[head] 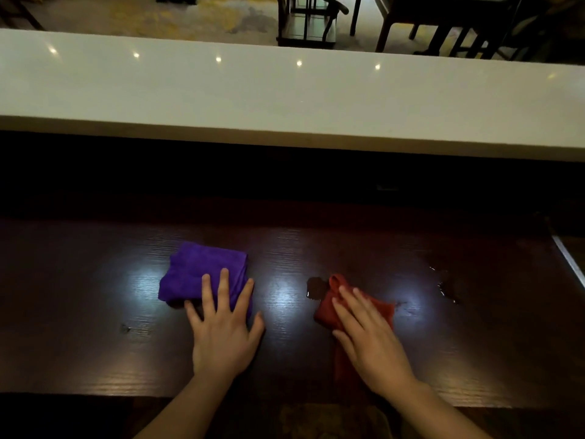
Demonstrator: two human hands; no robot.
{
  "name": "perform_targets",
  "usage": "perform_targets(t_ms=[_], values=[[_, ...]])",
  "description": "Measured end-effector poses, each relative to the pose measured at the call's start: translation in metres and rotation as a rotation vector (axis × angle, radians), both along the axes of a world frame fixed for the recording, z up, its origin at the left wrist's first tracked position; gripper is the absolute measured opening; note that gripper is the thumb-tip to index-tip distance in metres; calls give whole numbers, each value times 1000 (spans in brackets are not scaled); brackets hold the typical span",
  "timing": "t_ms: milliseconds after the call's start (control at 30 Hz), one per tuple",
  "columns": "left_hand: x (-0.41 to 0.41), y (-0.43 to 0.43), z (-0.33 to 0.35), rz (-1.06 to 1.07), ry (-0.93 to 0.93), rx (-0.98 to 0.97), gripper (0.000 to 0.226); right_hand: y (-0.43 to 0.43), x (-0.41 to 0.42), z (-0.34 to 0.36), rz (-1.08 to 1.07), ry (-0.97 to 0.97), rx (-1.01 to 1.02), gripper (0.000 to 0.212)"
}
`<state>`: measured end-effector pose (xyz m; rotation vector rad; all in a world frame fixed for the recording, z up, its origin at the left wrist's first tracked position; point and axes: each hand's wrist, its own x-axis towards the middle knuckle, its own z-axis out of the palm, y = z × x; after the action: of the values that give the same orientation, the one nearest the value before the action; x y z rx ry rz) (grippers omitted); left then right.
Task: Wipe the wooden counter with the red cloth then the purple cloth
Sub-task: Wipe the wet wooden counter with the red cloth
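Note:
The dark wooden counter (95, 296) runs across the lower half of the view. A folded purple cloth (196, 270) lies on it left of centre. My left hand (223, 327) rests flat with spread fingers on the cloth's near right part. A crumpled red cloth (327, 307) lies right of centre, and my right hand (367, 337) presses flat on top of it, fingers pointing up and left. A small puddle (315, 288) touches the red cloth's far left corner.
More wet streaks (446, 285) glisten on the counter to the right. A raised white ledge (285, 96) runs along the back above a dark recess. A metal edge (571, 264) bounds the counter at far right. Dark chairs and a table (443, 23) stand beyond.

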<state>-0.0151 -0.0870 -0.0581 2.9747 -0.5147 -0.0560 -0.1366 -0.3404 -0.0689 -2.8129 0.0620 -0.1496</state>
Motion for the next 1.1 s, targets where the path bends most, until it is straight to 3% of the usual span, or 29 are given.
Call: perform_targets(t_ms=[67, 200, 267, 467, 567, 733, 800, 933, 1100], values=[[-1, 0, 0, 4, 6, 3, 69, -17, 16, 3, -21, -5, -8, 54], [-1, 0, 3, 3, 3, -8, 68, -36, 77, 15, -316, -3, 90, 51], [-1, 0, 2, 2, 1, -13, 68, -27, 89, 19, -362, 4, 133, 51], [0, 1, -2, 1, -6, -19, 68, 23, 6, 10, -22, 10, 114, 54], [0, 1, -2, 3, -8, -23, 68, 2, 13, 9, 81, 11, 94, 54], [-1, 1, 0, 6, -11, -7, 68, -48, 105, 22, -313, 16, 185, 51], [-1, 1, 0, 5, -8, -8, 68, -41, 124, 24, -369, 23, 205, 51], [0, 0, -1, 15, -10, -21, 67, -3, 89, 24, -162, 5, 248, 51], [1, -1, -2, 18, -8, -21, 66, 13, 21, 16, 184, -8, 136, 48]])
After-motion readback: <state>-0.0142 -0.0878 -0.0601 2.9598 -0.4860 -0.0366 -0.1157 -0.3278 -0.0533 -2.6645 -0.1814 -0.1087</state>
